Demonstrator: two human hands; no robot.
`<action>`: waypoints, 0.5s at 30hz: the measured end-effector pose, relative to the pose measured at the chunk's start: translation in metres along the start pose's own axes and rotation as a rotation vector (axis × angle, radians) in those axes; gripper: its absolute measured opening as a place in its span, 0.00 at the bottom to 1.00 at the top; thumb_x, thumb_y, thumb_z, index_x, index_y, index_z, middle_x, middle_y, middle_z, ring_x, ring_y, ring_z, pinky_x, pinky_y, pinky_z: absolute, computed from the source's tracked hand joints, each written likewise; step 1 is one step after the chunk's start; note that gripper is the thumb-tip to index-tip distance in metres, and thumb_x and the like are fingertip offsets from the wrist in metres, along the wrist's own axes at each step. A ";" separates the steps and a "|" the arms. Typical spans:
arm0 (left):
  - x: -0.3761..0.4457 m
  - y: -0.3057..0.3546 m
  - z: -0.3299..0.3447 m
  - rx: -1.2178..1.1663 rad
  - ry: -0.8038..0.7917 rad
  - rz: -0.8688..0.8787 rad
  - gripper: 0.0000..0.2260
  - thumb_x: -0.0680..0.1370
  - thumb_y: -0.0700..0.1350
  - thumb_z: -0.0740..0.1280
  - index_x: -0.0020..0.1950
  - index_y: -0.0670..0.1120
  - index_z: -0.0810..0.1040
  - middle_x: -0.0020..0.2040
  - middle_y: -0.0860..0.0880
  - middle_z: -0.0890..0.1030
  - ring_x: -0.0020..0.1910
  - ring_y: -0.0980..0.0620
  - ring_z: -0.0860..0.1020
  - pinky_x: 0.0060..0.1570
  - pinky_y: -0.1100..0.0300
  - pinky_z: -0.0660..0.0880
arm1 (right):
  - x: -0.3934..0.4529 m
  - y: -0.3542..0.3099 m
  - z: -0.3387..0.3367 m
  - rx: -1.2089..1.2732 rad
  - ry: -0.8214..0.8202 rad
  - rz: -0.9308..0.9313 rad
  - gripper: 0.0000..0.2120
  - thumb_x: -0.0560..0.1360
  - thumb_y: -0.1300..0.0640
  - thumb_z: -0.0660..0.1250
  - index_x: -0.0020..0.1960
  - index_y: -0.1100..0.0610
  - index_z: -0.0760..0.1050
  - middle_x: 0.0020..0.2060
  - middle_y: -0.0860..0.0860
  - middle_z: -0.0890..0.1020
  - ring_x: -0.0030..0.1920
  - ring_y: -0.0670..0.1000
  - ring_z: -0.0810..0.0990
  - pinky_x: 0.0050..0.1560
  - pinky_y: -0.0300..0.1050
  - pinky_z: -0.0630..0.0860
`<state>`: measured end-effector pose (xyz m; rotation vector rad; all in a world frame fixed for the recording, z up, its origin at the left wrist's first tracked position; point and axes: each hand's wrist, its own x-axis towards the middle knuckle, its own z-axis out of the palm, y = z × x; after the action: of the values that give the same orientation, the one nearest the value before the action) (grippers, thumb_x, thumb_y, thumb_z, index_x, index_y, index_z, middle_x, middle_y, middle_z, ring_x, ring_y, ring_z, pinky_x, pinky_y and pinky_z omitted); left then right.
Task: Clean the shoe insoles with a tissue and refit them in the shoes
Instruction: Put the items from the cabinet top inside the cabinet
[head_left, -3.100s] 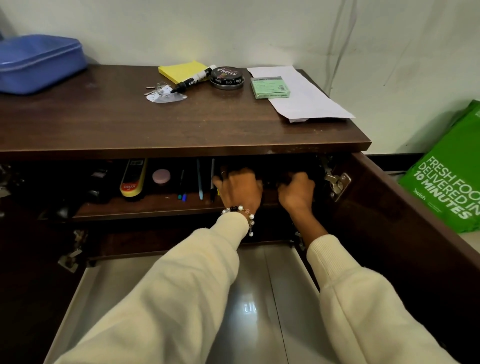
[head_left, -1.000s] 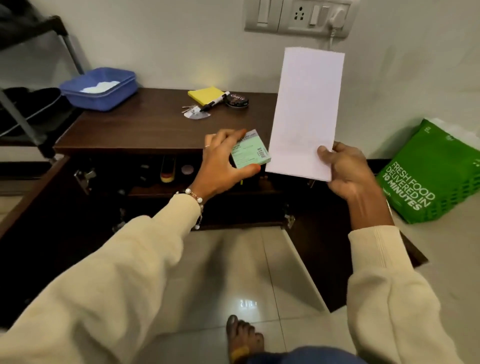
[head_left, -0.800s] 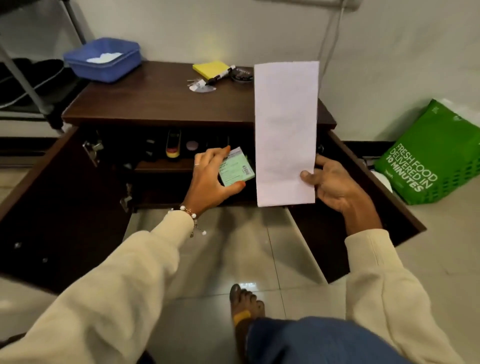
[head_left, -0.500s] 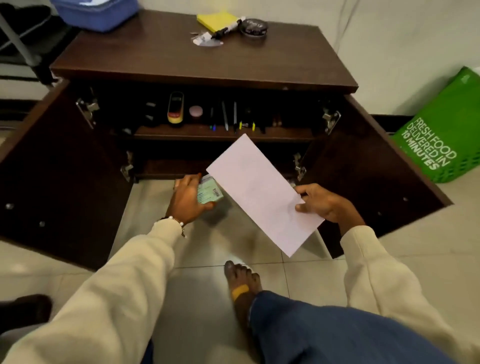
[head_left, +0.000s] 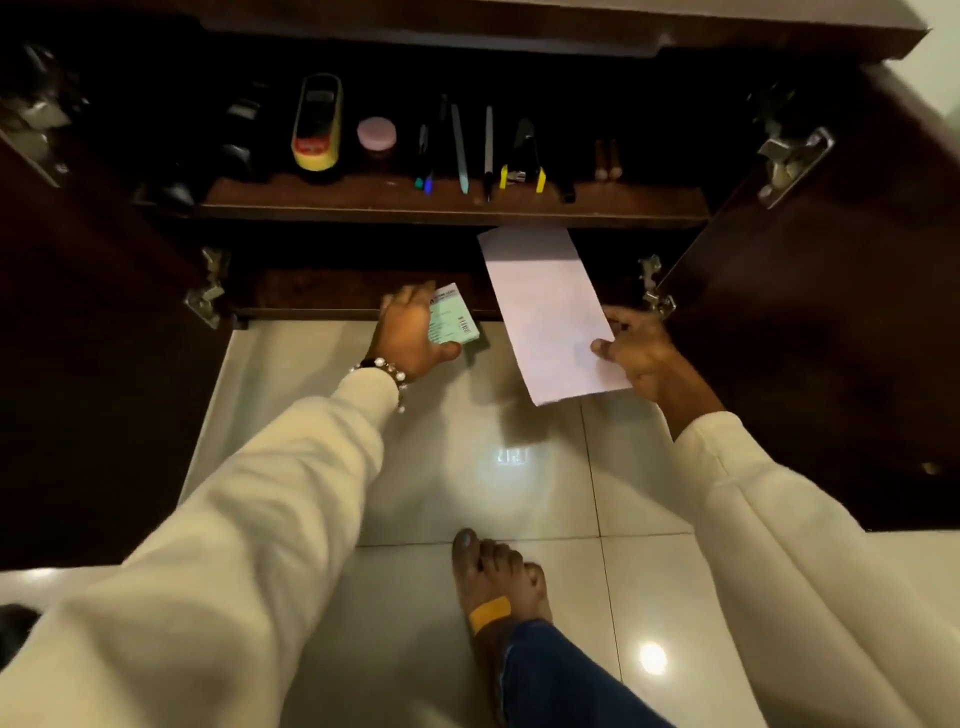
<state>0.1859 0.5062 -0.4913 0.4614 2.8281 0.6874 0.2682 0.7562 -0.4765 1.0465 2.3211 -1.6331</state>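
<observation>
My left hand (head_left: 410, 332) grips a small green tissue pack (head_left: 453, 322) low over the floor, just in front of the open cabinet's bottom edge. My right hand (head_left: 636, 351) pinches the lower right side of a long white sheet of paper (head_left: 550, 312), which slants up toward the dark lower compartment. No shoes or insoles show in this view; the lower compartment is too dark to make out.
The dark wooden cabinet (head_left: 467, 208) stands open, with its doors (head_left: 810, 322) swung out to both sides. Its shelf holds a yellow and black shoe brush (head_left: 317, 130), a pink-lidded jar (head_left: 376, 136) and several pens. My bare foot (head_left: 493, 577) stands on the glossy floor tiles.
Both hands came down from the cabinet top to floor level with the tissue pack and the paper. The view has tilted down and closer to the cabinet.
</observation>
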 end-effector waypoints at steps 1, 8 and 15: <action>0.010 0.004 0.002 0.001 -0.011 0.001 0.40 0.69 0.50 0.76 0.75 0.41 0.61 0.70 0.41 0.67 0.67 0.41 0.65 0.65 0.56 0.59 | 0.011 -0.002 0.003 0.008 0.036 0.000 0.25 0.73 0.72 0.66 0.68 0.57 0.71 0.60 0.55 0.78 0.58 0.56 0.78 0.61 0.53 0.75; 0.081 0.026 0.025 0.057 -0.110 -0.003 0.36 0.69 0.50 0.76 0.71 0.40 0.66 0.67 0.40 0.71 0.66 0.40 0.67 0.65 0.55 0.62 | 0.084 -0.028 0.009 -0.054 0.278 -0.110 0.18 0.76 0.69 0.63 0.65 0.62 0.72 0.61 0.56 0.77 0.60 0.56 0.75 0.55 0.42 0.72; 0.133 0.035 0.042 0.023 -0.247 -0.063 0.25 0.76 0.53 0.68 0.68 0.42 0.70 0.66 0.42 0.74 0.64 0.41 0.72 0.59 0.56 0.69 | 0.125 -0.052 0.013 -0.389 0.219 0.006 0.16 0.82 0.63 0.51 0.67 0.66 0.66 0.67 0.62 0.70 0.67 0.59 0.69 0.60 0.38 0.68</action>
<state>0.0811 0.5987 -0.5265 0.4263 2.6088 0.5450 0.1399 0.7943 -0.4987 1.1825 2.6200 -1.0410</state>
